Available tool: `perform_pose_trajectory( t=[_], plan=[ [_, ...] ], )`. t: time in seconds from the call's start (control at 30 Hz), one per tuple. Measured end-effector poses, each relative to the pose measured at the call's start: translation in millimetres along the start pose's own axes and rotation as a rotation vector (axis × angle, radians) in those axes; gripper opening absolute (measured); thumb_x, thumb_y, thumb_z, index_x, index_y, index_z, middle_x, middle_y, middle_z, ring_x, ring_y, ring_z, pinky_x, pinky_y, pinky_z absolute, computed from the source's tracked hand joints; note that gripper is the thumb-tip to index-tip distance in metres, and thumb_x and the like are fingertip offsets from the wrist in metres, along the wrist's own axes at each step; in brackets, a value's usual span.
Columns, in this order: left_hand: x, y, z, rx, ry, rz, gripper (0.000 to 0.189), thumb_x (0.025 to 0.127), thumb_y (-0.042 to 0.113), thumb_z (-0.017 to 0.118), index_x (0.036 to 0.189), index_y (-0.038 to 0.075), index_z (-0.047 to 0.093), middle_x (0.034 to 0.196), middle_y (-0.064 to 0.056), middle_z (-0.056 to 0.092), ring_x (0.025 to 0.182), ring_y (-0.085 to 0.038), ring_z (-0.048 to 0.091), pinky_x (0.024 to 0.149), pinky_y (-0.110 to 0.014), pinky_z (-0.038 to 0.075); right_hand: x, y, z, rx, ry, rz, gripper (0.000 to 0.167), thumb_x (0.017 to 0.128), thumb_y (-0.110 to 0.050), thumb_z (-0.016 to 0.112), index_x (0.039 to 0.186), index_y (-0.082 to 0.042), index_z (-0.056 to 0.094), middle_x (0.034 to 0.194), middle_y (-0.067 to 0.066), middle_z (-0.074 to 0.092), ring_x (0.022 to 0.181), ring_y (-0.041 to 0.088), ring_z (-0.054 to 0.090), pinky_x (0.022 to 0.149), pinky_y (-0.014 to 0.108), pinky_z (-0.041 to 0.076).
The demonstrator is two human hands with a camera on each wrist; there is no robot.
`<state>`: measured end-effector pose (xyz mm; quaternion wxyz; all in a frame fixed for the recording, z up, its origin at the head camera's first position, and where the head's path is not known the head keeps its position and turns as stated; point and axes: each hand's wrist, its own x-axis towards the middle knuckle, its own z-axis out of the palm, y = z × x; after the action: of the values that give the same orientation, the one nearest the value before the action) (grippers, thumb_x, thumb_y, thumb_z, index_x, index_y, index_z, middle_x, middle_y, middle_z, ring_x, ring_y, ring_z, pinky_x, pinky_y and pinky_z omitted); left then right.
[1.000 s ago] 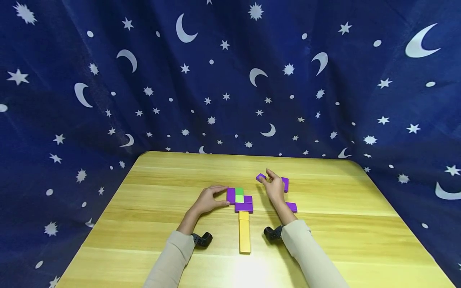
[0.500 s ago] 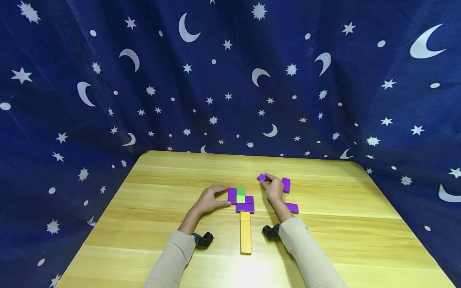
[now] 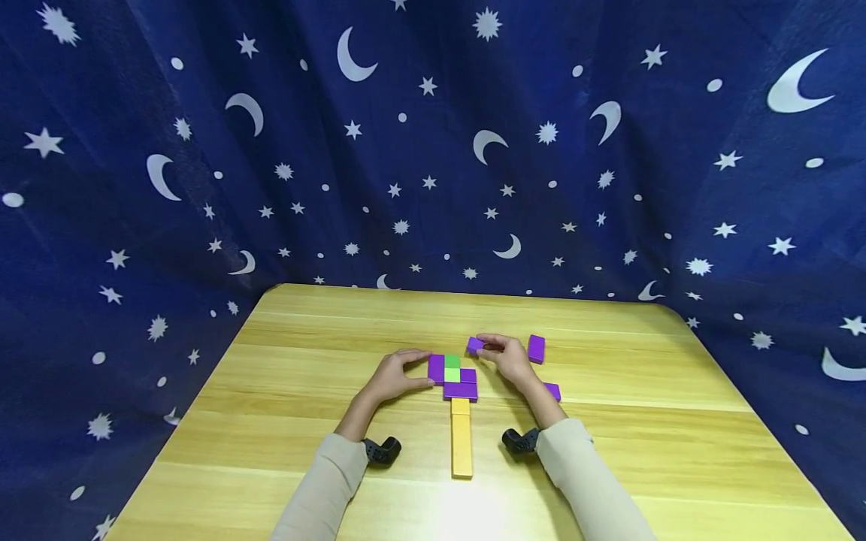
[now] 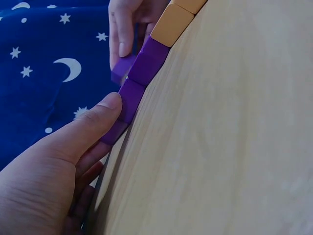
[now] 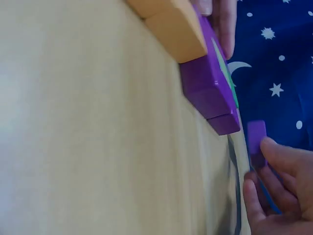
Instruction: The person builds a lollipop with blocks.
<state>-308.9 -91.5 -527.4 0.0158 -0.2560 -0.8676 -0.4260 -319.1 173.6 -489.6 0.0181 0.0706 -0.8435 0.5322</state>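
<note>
My right hand [image 3: 512,361] pinches a small purple block [image 3: 475,345] between thumb and fingers, just behind and right of a flat block arrangement. In the right wrist view this purple block [image 5: 257,142] is held apart from the others. At the arrangement's left side my left hand [image 3: 389,376] holds an upright-lying purple block [image 3: 436,368] at its two ends, the thumb [image 4: 112,101] on the near one. Beside that block lie a green block [image 3: 452,361] and a light green block [image 3: 452,375]. A smaller purple block [image 3: 468,376] and a wide purple block [image 3: 460,391] adjoin them.
A short yellow-orange block [image 3: 460,406] and a long one [image 3: 461,447] run toward the person below the arrangement. Two loose purple blocks lie right: one behind [image 3: 537,349], another by the right forearm [image 3: 552,391]. A starry blue curtain [image 3: 433,150] hangs behind the wooden table [image 3: 304,330].
My right hand has brought the small purple block left and slightly nearer to the arrangement, its fingers closing in on the block. The left hand has stayed at its purple block.
</note>
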Motion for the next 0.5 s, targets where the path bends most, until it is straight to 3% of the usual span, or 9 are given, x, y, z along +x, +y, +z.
perform_pose_trajectory(
  t=[0.2,0.33,0.5],
  plan=[
    [0.6,1.4,-1.3,-0.006,0.006,0.01,0.068,0.072,0.048,0.075,0.126,0.01,0.058,0.125,-0.006,0.057,0.119,-0.026,0.047,0.102,-0.044,0.034,-6.1,0.4,0.1,0.033,-0.183,-0.027,0.034,0.084,-0.006,0.067,0.116,0.005,0.061,0.113,0.02,0.062,0.1,0.031,0.059,0.085,0.033,0.049],
    [-0.4,0.6,0.0,-0.008,0.006,0.015,0.069,0.072,0.05,0.074,0.126,0.009,0.058,0.125,-0.006,0.056,0.119,-0.026,0.047,0.102,-0.044,0.034,-13.1,-8.4,-0.1,0.027,-0.233,-0.033,0.034,0.084,-0.003,0.066,0.116,0.008,0.06,0.114,0.022,0.06,0.103,0.033,0.056,0.087,0.037,0.048],
    [0.1,-0.5,1.2,-0.006,0.009,0.013,0.069,0.071,0.051,0.074,0.126,0.011,0.058,0.125,-0.005,0.056,0.12,-0.026,0.047,0.102,-0.043,0.035,-15.5,-10.5,-0.9,0.012,-0.235,-0.029,0.035,0.084,-0.003,0.066,0.116,0.008,0.059,0.115,0.022,0.06,0.106,0.033,0.055,0.091,0.04,0.045]
  ],
)
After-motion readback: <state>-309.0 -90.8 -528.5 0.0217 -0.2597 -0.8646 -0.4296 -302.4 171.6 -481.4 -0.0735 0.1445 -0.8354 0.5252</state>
